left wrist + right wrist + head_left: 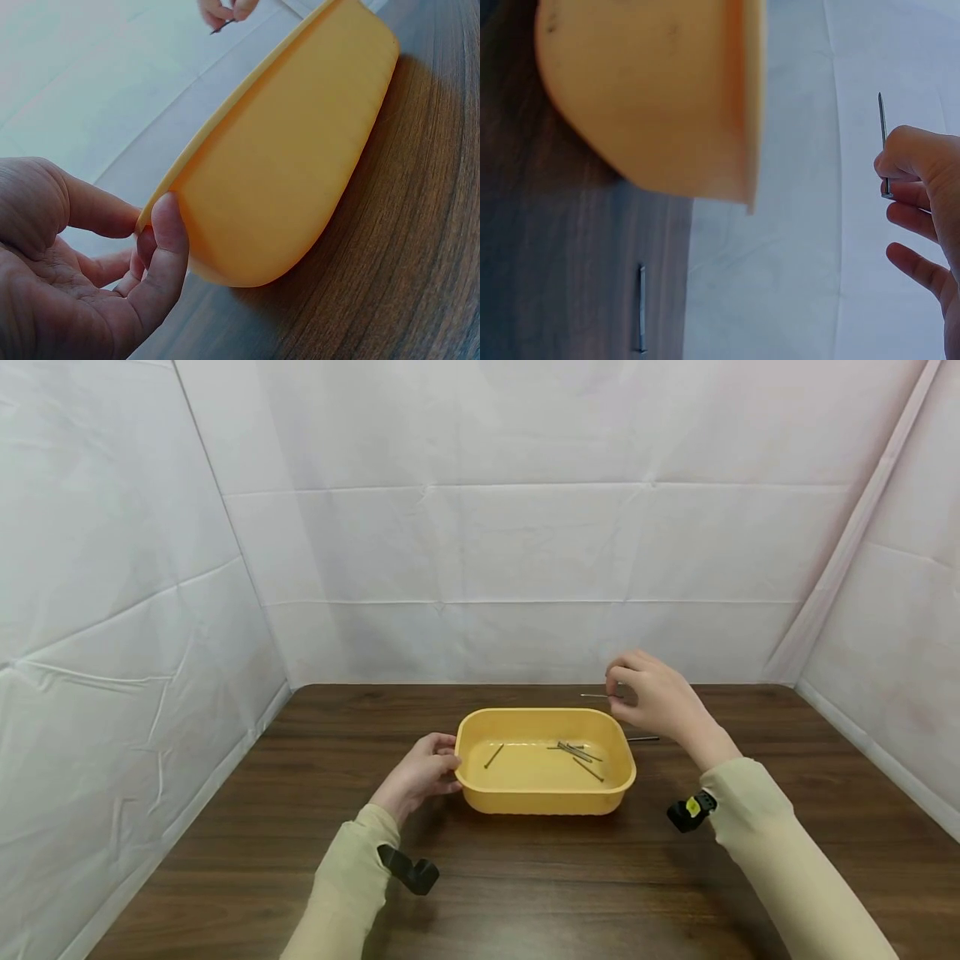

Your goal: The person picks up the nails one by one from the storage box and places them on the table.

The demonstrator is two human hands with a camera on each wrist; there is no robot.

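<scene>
A yellow plastic tub (544,799) stands on the dark wooden table, with several long nails (577,753) lying inside. My left hand (420,772) grips the tub's left rim (161,196), thumb outside, fingers at the edge. My right hand (651,693) hovers above the tub's far right corner and pinches a thin nail (597,696) by one end; the nail (883,127) sticks out from the fingertips (900,161). The yellow tub (660,105) fills the right wrist view's upper left.
One more nail (643,739) lies on the table just right of the tub, also seen as a nail (640,307) on the wood. White cloth walls (525,543) close in the table (525,885) on three sides.
</scene>
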